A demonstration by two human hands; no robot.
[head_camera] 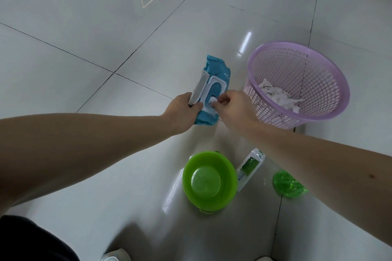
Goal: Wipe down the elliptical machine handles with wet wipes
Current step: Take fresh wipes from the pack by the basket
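Observation:
A blue pack of wet wipes with a white flip lid standing open is held above the tiled floor. My left hand grips the pack's near end from the left. My right hand pinches a white wipe at the pack's opening. The elliptical machine is not in view.
A pink mesh basket with crumpled white wipes inside stands on the floor to the right. Near my feet sit a green plastic basin, a white and green packet and a crumpled green plastic bag.

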